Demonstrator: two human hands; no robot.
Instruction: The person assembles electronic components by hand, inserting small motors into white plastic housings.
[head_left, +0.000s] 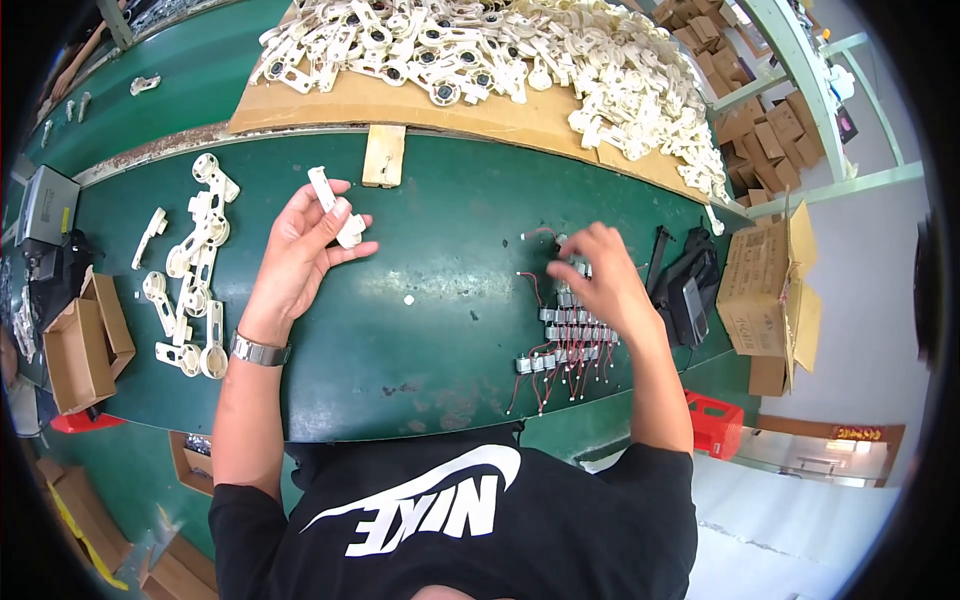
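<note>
Between the thumb and fingers of my left hand, a cream plastic housing is held up above the green table. Over on the right, my right hand is above the far end of a group of small metal motors with red wires. Its fingers are curved, with thumb and forefinger apart, and motors show beside the fingertips. The hand covers part of the motor rows. Left of my left hand, several similar cream housings lie in a loose cluster, with a single cream piece beside them.
A big heap of cream plastic parts lies on a cardboard sheet along the far side. A wooden block sits at its edge. Black tools and an open carton stand at right, small cardboard boxes at left.
</note>
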